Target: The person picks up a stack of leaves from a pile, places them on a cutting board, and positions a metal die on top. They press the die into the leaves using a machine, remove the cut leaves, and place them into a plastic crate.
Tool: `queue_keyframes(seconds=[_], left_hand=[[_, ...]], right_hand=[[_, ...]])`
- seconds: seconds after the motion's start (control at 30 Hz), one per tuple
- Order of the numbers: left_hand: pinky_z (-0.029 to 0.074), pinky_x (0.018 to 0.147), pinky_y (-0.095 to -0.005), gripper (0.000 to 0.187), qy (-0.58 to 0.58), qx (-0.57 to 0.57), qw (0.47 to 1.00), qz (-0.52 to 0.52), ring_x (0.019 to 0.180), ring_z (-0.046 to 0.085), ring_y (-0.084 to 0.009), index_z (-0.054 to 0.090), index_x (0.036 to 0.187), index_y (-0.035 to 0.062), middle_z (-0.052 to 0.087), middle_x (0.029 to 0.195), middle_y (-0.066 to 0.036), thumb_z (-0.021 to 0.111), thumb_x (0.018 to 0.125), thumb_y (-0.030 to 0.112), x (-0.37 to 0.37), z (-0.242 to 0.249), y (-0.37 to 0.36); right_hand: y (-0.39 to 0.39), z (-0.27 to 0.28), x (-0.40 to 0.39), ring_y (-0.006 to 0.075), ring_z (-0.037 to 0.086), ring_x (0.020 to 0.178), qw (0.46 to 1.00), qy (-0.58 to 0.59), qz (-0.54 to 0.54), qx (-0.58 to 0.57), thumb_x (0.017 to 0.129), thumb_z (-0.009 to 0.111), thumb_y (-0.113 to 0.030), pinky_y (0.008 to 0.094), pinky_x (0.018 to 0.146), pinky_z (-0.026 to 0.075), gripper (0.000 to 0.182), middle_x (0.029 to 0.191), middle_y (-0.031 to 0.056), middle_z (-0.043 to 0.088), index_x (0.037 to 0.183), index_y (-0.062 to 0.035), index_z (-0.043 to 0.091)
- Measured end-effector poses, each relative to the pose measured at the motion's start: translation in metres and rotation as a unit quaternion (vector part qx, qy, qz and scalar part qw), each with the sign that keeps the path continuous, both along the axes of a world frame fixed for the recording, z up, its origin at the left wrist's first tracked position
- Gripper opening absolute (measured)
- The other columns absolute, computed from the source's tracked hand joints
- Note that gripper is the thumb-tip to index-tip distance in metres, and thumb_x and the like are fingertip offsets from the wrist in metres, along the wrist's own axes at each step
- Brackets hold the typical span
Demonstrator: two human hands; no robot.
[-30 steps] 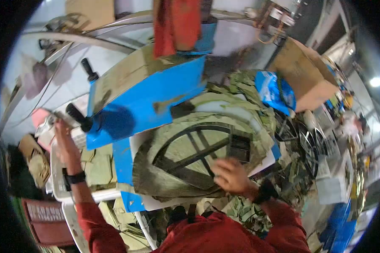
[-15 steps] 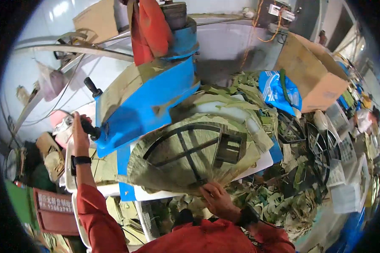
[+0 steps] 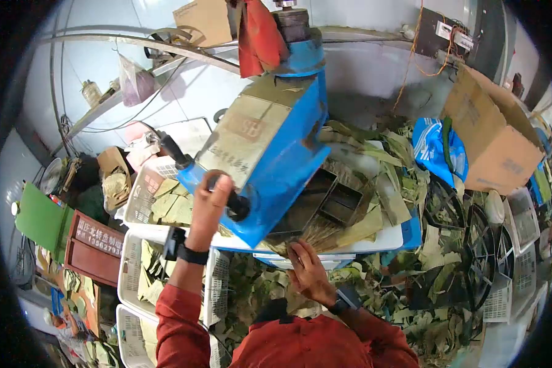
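Note:
The blue swing arm (image 3: 288,153) of a press reaches over the table. My left hand (image 3: 210,205) is closed around a black handle (image 3: 238,207) at its near end; a second black handle (image 3: 175,151) stands farther left. Under the arm, a black metal cutting die (image 3: 340,205) lies on a stack of large dry leaves (image 3: 368,227), its left part hidden by the arm. My right hand (image 3: 311,273) pinches the gathered near end of the leaves, by the edge of the white table board (image 3: 383,240).
White plastic baskets (image 3: 129,270) of cut leaf pieces stand at left. Leaf scraps (image 3: 405,306) cover the area at front right, with more black dies (image 3: 481,257) beyond. A cardboard box (image 3: 497,135) and a blue bag (image 3: 432,147) sit at back right.
My left hand has swung the press arm rightward over the die and leaves, covering part of them. My right hand stays at the leaf ends. The view has turned left.

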State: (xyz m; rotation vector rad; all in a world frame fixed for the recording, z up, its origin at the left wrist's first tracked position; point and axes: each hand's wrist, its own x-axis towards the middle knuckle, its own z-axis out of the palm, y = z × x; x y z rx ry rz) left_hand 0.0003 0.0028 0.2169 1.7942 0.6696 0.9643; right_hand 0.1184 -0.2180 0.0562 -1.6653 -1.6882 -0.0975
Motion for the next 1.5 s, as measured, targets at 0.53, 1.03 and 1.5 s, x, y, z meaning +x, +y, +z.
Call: queue_keyframes(seconds=[0.53,1.03,1.5], left_hand=[[0.041,0.092,-0.0314,0.041,-0.080,-0.122,0.986,-0.079,0.106,0.055,-0.0190,0.053,0.119,-0.0008,0.061,0.111,-0.013,0.042,0.097,0.032,-0.045,0.010,0.068],[0.042,0.095,-0.0375,0.043,-0.101,-0.259,0.928,-0.248,0.106,0.056,-0.0252,0.044,0.127,0.0028,0.057,0.118,-0.013,0.051,0.086,0.013,-0.020,0.019,0.038],[0.034,0.097,-0.0354,0.061,-0.109,-0.252,0.939,-0.206,0.122,0.046,-0.0284,0.029,0.141,0.0084,0.047,0.133,-0.014,0.051,0.084,0.013,-0.015,-0.011,0.027]], right_hand=[[0.013,0.154,0.071,0.0110,0.051,0.090,0.863,0.502,0.018,0.052,0.095,0.045,-0.023,0.0248,0.081,0.042,0.029,0.103,0.0040,0.056,0.112,-0.0031,0.055],[0.011,0.188,0.105,0.0227,0.056,0.097,0.842,0.536,-0.035,0.060,0.076,0.045,-0.010,0.0357,0.088,0.044,0.030,0.102,0.0140,0.059,0.099,0.0049,0.056],[0.007,0.163,0.113,0.0215,0.050,0.112,0.823,0.564,-0.024,0.056,0.079,0.049,-0.011,0.0383,0.096,0.040,0.034,0.115,0.0101,0.053,0.111,-0.0010,0.051]])
